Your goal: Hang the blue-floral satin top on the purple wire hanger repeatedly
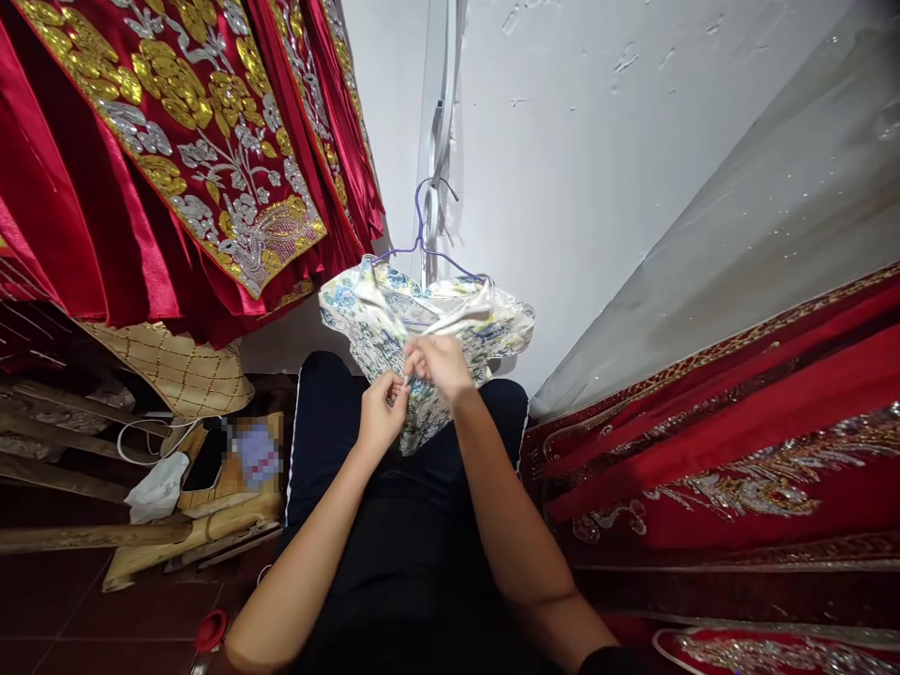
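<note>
A floral garment in white, blue and yellow hangs on a purple wire hanger, over my lap. At the garment's lower front, my left hand is closed, thumb and finger pinched together at the cloth's edge. My right hand sits just above and to the right, its fingers curled together over the garment and slightly blurred. What lies between the fingertips of either hand is too small to name.
Red embroidered garments hang at the upper left, and more red beaded cloth is at the right. A wooden stool at the left holds a phone and white tissue. Behind the hanger stands a white wall.
</note>
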Available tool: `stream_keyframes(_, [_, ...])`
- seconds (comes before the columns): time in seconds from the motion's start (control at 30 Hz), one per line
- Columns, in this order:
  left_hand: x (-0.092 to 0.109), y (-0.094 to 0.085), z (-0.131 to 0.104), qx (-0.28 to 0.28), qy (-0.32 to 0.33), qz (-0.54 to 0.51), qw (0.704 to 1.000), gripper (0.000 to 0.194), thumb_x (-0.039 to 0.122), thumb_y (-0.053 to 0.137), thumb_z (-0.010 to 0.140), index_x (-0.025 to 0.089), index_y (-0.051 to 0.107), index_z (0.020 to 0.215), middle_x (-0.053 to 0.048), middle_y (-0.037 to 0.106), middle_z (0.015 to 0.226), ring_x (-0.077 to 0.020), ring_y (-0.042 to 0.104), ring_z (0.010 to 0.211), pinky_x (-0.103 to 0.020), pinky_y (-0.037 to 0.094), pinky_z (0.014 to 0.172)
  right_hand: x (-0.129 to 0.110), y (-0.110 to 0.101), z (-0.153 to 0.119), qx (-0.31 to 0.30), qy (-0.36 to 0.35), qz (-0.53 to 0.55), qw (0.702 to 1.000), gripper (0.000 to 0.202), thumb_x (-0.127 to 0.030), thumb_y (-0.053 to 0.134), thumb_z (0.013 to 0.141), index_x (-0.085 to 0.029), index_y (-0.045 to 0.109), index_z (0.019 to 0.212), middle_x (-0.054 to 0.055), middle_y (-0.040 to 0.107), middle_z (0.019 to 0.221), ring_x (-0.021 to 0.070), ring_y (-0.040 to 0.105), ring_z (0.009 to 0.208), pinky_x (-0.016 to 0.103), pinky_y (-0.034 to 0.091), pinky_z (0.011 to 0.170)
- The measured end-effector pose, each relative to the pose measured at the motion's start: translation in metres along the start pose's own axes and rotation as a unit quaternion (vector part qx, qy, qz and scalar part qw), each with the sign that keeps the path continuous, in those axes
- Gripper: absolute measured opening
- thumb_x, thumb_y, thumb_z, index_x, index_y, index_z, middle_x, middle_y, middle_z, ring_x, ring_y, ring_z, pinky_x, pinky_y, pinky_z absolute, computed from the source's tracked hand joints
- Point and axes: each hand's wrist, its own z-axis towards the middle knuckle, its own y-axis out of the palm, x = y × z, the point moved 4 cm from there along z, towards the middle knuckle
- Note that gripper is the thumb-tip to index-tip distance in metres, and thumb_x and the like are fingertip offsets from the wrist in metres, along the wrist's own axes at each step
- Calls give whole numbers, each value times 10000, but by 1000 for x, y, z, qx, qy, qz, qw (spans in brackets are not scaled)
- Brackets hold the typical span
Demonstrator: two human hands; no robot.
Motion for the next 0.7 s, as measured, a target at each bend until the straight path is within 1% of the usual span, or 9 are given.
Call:
stream_keyframes(0.1, [-3,9,-2,-28,13,22,999,127,260,561,902,195,524,799,-5,551,759,-146,518,686,-260,424,668,-54,-6,25,54,-90,45,993,179,-231,530,831,-142,630,713,15,638,532,58,422,408,182,293,416])
stream_keyframes(0.2, [-6,16,-5,-80,17,31,996,154,258,542,915,197,508,777,5,527,726,-141,510,660,-259,416,648,-86,-8,39,83,-126,65,986,190,-228,506,862,-145,620,734,3,623,526,48,395,387,177,254,393])
stream_keyframes(0.27, [-1,16,1,-113,17,29,993,165,282,563,915,196,515,782,8,533,712,-141,519,650,-261,422,638,-89,-7,39,73,-127,60,987,192,-248,507,880,-153,615,753,-4,619,529,47,389,380,175,250,386])
stream_keyframes(0.33, [13,9,19,-116,35,12,993,119,299,611,900,196,555,882,-5,587,765,-153,568,699,-270,452,666,-85,-6,34,59,-131,51,988,187,-257,513,892,-163,609,762,-15,607,524,51,404,387,172,276,394])
stream_keyframes(0.37, [25,3,33,-103,54,0,993,144,300,630,896,197,568,976,-18,618,818,-162,597,747,-278,470,695,-83,-7,30,58,-135,45,988,189,-257,513,897,-168,606,759,-19,599,519,53,414,394,171,295,403])
stream_keyframes(0.43, [56,-15,64,-40,113,-31,992,324,290,603,928,210,505,1226,-40,652,922,-168,626,821,-293,495,754,-80,-9,23,63,-144,29,987,204,-251,511,902,-173,604,739,-22,585,512,58,432,410,173,329,423])
stream_keyframes(0.5, [87,-31,96,15,172,-6,985,359,282,518,980,218,471,1330,-57,658,976,-168,623,841,-298,493,763,-83,-11,20,70,-154,11,986,220,-245,508,902,-174,605,718,-21,579,510,60,438,419,178,343,438])
stream_keyframes(0.6, [120,-41,131,-19,242,89,966,168,249,496,980,185,624,1069,-62,673,938,-180,617,847,-303,474,781,-88,-14,20,74,-172,-11,982,214,-235,508,887,-171,614,713,-25,567,501,65,437,421,186,327,442])
stream_keyframes(0.7, [131,-43,140,-50,266,155,950,133,231,532,955,174,638,897,-45,668,833,-178,600,783,-294,456,746,-79,-19,24,93,-179,-40,979,215,-244,523,868,-165,629,698,-26,563,485,73,437,422,196,312,449])
